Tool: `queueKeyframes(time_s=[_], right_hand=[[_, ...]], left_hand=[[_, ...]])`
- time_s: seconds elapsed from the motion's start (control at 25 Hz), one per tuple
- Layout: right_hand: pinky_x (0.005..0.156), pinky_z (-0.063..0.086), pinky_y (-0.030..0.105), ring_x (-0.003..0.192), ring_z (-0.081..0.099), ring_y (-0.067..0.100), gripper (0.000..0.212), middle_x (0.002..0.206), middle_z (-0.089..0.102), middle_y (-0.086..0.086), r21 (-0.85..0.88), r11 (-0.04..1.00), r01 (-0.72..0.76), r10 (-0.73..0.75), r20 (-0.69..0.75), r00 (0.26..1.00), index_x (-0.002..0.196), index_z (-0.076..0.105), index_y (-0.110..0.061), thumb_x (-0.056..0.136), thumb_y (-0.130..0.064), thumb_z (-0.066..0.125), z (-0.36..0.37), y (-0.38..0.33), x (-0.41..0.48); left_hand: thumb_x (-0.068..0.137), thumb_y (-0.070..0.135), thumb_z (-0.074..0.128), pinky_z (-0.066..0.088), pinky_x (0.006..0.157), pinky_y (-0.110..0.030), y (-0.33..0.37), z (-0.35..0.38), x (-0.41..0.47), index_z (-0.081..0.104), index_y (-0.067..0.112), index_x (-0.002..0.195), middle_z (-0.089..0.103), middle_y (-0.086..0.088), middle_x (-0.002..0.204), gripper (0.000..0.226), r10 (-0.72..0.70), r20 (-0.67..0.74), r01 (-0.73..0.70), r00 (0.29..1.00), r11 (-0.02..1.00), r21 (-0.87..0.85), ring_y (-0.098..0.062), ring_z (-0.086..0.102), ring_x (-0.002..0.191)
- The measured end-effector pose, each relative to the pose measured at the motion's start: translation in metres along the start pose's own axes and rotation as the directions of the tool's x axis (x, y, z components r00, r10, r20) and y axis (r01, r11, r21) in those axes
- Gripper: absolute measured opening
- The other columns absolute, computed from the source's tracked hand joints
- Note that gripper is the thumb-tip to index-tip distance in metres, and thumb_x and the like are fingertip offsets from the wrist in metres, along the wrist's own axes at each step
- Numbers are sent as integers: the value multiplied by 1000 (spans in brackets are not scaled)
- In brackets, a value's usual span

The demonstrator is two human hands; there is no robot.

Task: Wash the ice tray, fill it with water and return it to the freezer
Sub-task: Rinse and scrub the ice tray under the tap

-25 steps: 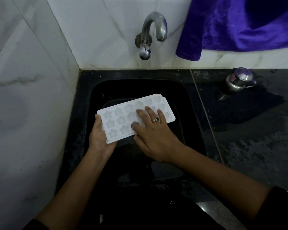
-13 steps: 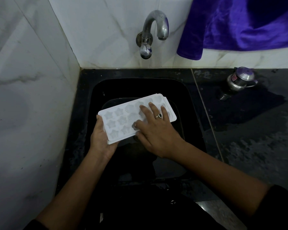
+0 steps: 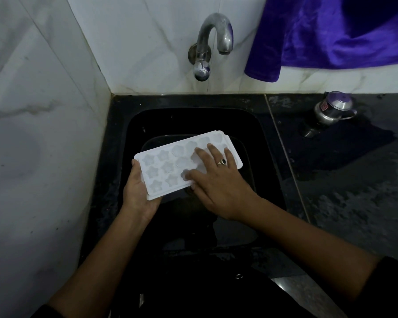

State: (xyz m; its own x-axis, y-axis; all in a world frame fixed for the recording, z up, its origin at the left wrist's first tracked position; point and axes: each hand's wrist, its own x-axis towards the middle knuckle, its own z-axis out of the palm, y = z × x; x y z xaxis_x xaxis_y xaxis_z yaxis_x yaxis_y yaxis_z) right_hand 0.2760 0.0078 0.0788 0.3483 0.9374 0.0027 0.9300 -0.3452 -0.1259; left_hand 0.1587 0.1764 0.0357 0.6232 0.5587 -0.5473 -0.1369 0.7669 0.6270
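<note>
- The left hand [image 3: 140, 193] is gripping the white ice tray [image 3: 170, 166] by its near end, fingers hiding underneath.
- The right hand [image 3: 216, 182] is lying spread over its star-shaped cells, covering several.
- The red label on the steel pot [image 3: 333, 110] is staying unreadable.

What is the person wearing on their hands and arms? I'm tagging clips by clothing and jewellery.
The right hand wears a silver-coloured ring with a dark oval stone on one finger. The left hand shows no ring or glove. Both forearms are bare, with dark sleeves pushed up near the elbows. No watch or bracelet shows.
</note>
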Motion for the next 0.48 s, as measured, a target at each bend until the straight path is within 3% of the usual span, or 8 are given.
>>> queueKeyframes(time_s=[0.08, 0.2, 0.36, 0.48], right_hand=[[120, 13, 69, 156, 11, 44, 40, 166, 22, 20, 8, 1000, -17, 16, 8, 1000, 132, 55, -26, 105, -45, 33, -1, -4, 2], [122, 11, 68, 156, 12, 44, 43, 166, 22, 19, -22, 999, 40, -39, 19, 999, 141, 48, -27, 106, -46, 32, 2, -3, -2], [121, 13, 69, 156, 11, 44, 37, 166, 22, 19, 14, 1000, -10, 10, 0, 1000, 129, 55, -26, 105, -46, 34, -2, -1, 3], [122, 11, 68, 156, 11, 43, 42, 166, 22, 18, -20, 999, 40, -39, 17, 999, 140, 49, -28, 106, -46, 32, 3, -1, -3]], left_hand=[[108, 59, 30, 50, 105, -54, -1, 1, 0, 56, 9, 144, 67, -18, 138, 67, -2, 3, 2, 1000, 1000, 3, -37, 65, 126], [108, 59, 30, 49, 107, -55, 2, 1, 1, 57, 10, 144, 68, -17, 136, 66, 8, -6, -8, 1000, 1000, 8, -37, 66, 126], [107, 60, 30, 50, 106, -56, -2, 3, 0, 55, 10, 146, 67, -17, 137, 68, 8, 6, -8, 1000, 1000, 21, -37, 65, 127], [107, 59, 30, 51, 105, -54, 1, 2, 1, 57, 10, 144, 68, -17, 136, 67, 10, -4, -10, 1000, 1000, 15, -36, 66, 125]])
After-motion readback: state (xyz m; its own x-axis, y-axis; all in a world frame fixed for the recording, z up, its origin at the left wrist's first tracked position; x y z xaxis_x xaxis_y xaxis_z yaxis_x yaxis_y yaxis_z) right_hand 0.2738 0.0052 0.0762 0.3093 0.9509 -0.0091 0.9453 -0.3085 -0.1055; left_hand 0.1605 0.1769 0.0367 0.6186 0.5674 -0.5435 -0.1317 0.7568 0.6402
